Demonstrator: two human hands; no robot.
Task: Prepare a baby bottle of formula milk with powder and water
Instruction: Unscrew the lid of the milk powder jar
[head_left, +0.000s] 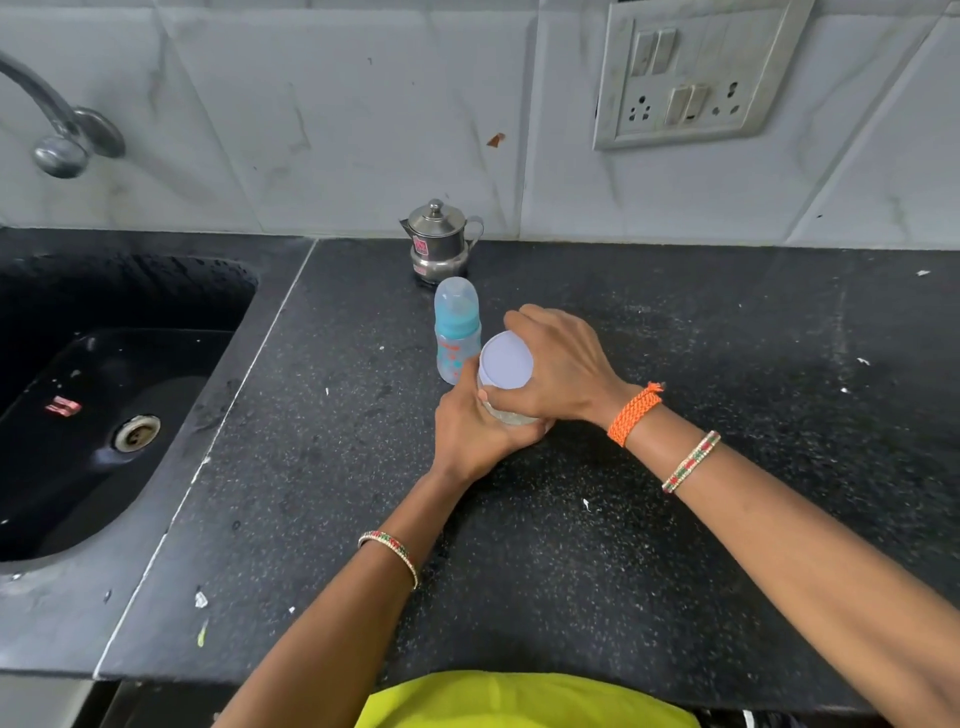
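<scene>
White-lidded jar (506, 366) mostly hidden: left hand (467, 431) grips body, right hand (563, 364) clasps lid.

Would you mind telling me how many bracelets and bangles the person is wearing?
3: an orange braided band at the right wrist, a beaded bangle further up that forearm, and a beaded bangle on the left forearm.

black counter (675, 545): bottle (457, 332), jar (506, 384), pot (439, 244)
</scene>
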